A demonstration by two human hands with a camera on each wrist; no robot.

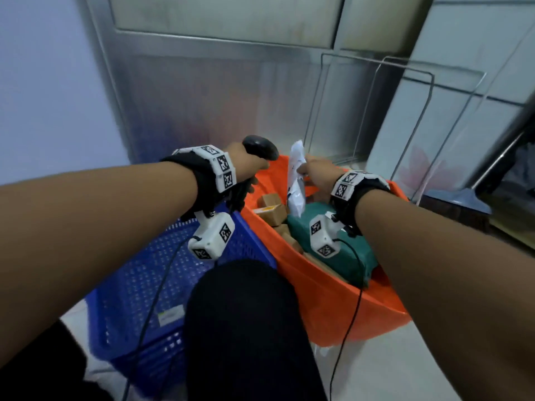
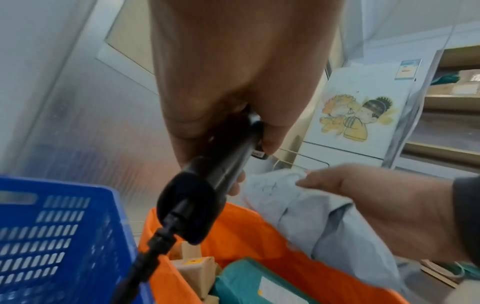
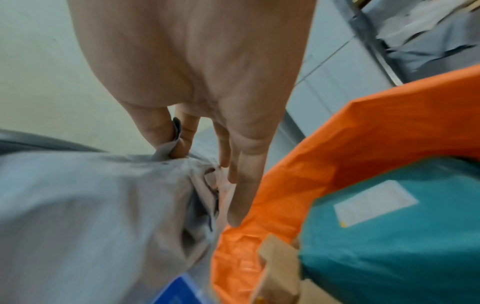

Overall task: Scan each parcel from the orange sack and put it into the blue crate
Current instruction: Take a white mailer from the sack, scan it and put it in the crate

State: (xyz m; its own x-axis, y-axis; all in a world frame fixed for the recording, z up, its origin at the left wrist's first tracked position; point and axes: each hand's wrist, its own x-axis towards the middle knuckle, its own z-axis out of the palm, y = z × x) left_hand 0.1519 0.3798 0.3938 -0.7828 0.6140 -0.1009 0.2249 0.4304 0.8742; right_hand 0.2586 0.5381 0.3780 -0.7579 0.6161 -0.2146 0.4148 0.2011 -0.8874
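Note:
My left hand [image 1: 249, 166] grips a black handheld scanner [image 1: 259, 147] above the gap between crate and sack; the left wrist view shows its handle [image 2: 207, 181] and cable. My right hand [image 1: 317, 175] pinches the top of a soft white-grey plastic parcel [image 1: 296, 180], held upright over the orange sack [image 1: 333, 308]. Thumb and forefinger clamp its crumpled edge [image 3: 168, 152] in the right wrist view. In the sack lie a green parcel [image 1: 341, 253] with a white label and several small cardboard boxes [image 1: 272, 209]. The blue crate [image 1: 139, 290] stands left of the sack.
A metal door panel [image 1: 217, 91] rises behind the sack and crate. A wire rack [image 1: 376, 111] leans at the back right beside a white fridge [image 2: 363, 115]. My dark-clad knee [image 1: 246, 328] sits in front, between crate and sack. Thin cables hang from both wrists.

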